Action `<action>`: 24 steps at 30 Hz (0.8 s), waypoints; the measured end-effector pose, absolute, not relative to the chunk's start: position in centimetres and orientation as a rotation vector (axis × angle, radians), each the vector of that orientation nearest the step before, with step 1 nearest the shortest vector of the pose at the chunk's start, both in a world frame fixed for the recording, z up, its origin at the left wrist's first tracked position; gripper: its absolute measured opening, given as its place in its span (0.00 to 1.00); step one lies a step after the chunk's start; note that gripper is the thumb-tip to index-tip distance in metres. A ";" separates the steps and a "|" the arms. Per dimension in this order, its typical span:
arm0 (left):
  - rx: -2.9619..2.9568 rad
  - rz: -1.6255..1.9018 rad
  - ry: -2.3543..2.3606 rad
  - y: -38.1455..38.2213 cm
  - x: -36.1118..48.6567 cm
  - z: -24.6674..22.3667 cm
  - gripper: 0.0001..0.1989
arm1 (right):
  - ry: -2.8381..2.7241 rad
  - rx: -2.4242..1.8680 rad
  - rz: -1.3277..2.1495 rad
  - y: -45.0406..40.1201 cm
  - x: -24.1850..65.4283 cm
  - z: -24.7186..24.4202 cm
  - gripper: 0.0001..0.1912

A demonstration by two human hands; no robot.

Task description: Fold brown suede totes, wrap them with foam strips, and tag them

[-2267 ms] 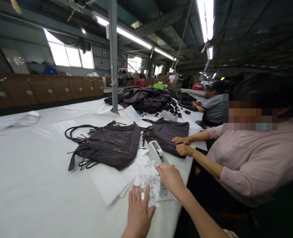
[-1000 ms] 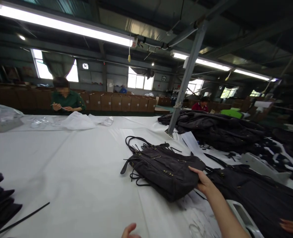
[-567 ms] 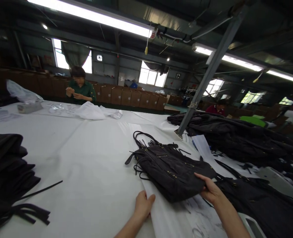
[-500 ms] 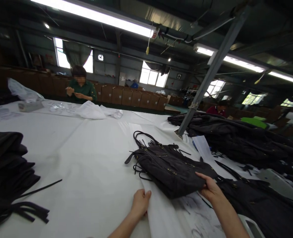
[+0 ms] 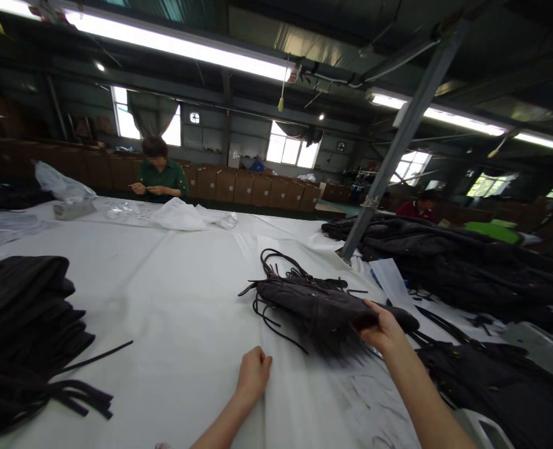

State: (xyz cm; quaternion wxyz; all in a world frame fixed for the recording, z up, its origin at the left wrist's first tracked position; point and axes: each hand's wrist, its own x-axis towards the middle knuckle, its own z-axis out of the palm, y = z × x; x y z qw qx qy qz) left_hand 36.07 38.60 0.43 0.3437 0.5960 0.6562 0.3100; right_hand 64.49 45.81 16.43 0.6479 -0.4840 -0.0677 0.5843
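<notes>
On the table (image 5: 164, 293) a bag (image 5: 313, 302) lies at centre, a stack of bags (image 5: 24, 324) to its left, a heap of bags (image 5: 454, 255) behind a post (image 5: 388, 162) to its right. Across the table sits a person (image 5: 157, 178).

The handbag (image 5: 318, 305) is dark charcoal brown with small brass-coloured fittings and black straps. The worktop (image 5: 164, 299) is plain white, as is the paper sheet (image 5: 295, 386). The stack of bags (image 5: 19, 318) is black. A co-worker's shirt (image 5: 161, 176) is dark green.
</notes>
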 end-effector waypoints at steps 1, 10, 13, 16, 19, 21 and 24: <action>1.536 0.806 1.692 38.7 36.7 0.2 0.08 | -0.158 -1.115 1.338 45.4 64.3 16.4 0.08; 1.604 0.683 1.625 38.1 39.5 -0.4 0.11 | -0.274 -1.177 1.361 42.3 65.3 13.5 0.22; 1.656 0.632 1.643 37.9 39.0 -0.4 0.11 | -0.237 -1.219 1.370 41.6 66.0 12.2 0.24; 1.652 0.624 1.645 37.8 38.8 -0.5 0.11 | -0.186 -1.233 1.378 41.4 66.3 11.3 0.24; 1.575 0.692 1.644 38.3 38.6 -0.7 0.09 | -0.160 -1.211 1.389 41.4 66.4 10.9 0.24; 1.483 0.765 1.642 38.8 38.4 -0.9 0.11 | -0.157 -1.197 1.375 41.3 66.5 10.6 0.23; 1.322 0.841 1.588 39.3 38.1 -1.1 0.13 | -0.192 -1.200 1.347 41.1 66.5 10.1 0.21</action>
